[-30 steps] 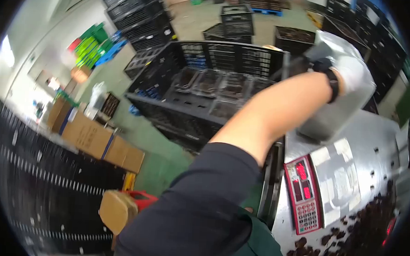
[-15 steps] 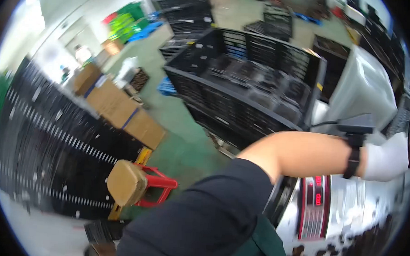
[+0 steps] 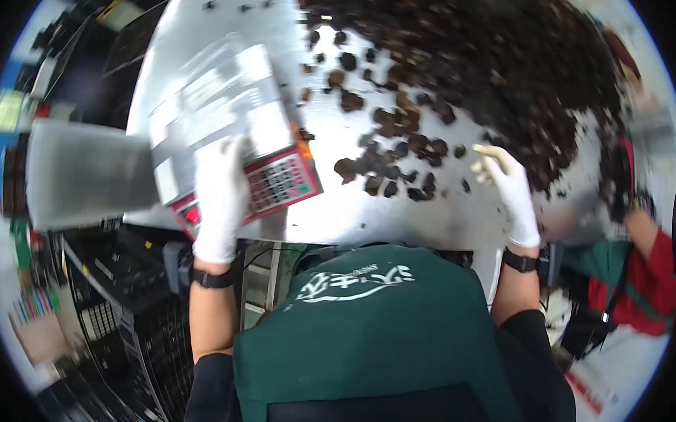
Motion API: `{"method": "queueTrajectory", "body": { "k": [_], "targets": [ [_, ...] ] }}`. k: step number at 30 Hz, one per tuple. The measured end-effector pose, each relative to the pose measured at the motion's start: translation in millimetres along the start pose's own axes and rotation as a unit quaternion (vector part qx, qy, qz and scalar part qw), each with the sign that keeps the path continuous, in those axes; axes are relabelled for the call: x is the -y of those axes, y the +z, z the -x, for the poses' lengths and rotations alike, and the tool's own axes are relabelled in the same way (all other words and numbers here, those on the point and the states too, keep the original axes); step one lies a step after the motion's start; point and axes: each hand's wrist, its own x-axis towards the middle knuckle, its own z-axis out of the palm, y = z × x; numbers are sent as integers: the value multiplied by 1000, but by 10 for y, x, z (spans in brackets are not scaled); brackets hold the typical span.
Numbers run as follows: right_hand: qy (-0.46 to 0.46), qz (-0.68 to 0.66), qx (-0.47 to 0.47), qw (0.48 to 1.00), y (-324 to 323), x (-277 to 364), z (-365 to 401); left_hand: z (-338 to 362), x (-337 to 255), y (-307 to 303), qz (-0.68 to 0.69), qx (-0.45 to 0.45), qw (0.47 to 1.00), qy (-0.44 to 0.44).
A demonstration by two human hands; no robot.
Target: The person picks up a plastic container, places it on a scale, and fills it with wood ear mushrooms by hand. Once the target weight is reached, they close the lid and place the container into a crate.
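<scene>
My left hand (image 3: 223,186), in a white glove, is over the near edge of a digital scale (image 3: 284,185) with a red front and a keypad. Its blurred fingers appear closed on the near edge of a clear plastic box (image 3: 226,90) on the scale. To the right, my right hand (image 3: 505,188), also gloved, hovers above the metal table (image 3: 330,218) with its fingers loosely bent and apart, holding nothing. Small dark brown lumpy pieces (image 3: 392,122) lie scattered between the scale and that hand. A large heap of them (image 3: 499,59) covers the far side.
A translucent plastic bin or bag (image 3: 87,176) stands left of the scale. Black crates (image 3: 130,307) are at the lower left, below the table. At the right edge is another person in a red sleeve (image 3: 659,281).
The view has swung from the crates and floor round to the table. My left hand, earlier stretched out near the translucent plastic, is now over the scale; my right hand has come into view.
</scene>
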Motion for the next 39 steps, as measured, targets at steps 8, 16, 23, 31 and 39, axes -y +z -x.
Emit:
{"method": "queueTrajectory", "body": {
  "k": [8,16,23,31,39],
  "targets": [
    [-179,305,-133,926,727,-332,106,317,-846,278,170,120,967,147],
    [-372,254,36,892,1561,26,-543,202,-1205,1263,129,97,982,96],
    [-321,285,-24,903,1350,-250,-552,173,-1195,1194,166,117,978,40],
    [-374,307,-54,874,1390,-13,-394,-12,-1220,1352,267,168,947,-58],
    [-364,285,-72,884,1720,-188,-641,244,-1232,1347,289,52,956,0]
  ]
}}
